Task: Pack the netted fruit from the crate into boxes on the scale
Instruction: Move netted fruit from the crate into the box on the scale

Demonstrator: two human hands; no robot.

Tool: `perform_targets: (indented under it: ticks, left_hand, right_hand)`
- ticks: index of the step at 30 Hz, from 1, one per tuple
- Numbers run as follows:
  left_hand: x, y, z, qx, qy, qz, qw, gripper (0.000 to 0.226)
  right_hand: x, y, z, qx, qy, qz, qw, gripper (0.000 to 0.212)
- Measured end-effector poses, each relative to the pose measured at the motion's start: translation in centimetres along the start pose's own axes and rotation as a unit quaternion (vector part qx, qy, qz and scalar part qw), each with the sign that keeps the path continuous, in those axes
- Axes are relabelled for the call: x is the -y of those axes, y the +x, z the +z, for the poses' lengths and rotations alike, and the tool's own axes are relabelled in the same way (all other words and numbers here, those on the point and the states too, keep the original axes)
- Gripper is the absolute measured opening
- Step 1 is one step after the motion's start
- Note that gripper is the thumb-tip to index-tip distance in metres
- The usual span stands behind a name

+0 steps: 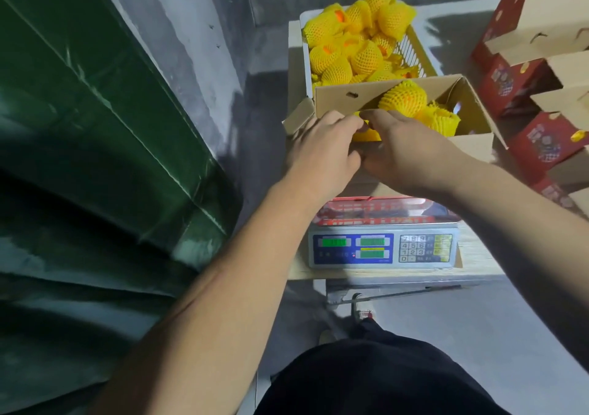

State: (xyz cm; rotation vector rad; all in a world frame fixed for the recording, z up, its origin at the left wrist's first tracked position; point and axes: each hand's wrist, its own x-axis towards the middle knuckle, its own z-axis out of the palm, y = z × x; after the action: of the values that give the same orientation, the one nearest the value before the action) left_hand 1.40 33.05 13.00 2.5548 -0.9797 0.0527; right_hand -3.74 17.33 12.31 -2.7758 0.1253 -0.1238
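Note:
An open cardboard box (338, 97) stands on the scale (382, 249), red printed sides below, flaps up. Inside it lie several fruits in yellow foam netting (403, 97). Behind it a white crate (414, 53) holds a pile of netted fruit (350, 41). My left hand (322, 147) and my right hand (404, 147) meet at the box's near left edge, fingers curled over the rim and onto a netted fruit (366, 134) there. The hands hide most of that fruit, so which hand holds it is unclear.
Stacked red and brown cartons (538, 73) with raised flaps crowd the right side. A dark green tarp (95, 127) fills the left. The scale sits on a wooden board (478, 261) over a metal stand. Grey concrete floor lies around; my foot shows below.

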Motion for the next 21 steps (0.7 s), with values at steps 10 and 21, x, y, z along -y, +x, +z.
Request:
perform_targets:
  ticks: [10,21]
  left_hand:
    - [-1.0,0.1,0.8,-0.013,-0.025,0.013,1.000,0.035]
    - [-1.0,0.3,1.4,0.000,-0.050,-0.007,0.999,0.030]
  right_hand:
    - [-1.3,-1.4,0.2,-0.015,0.015,-0.013,1.000,0.055]
    - [-2.4,-1.4,0.0,0.000,-0.020,-0.012,1.000,0.049]
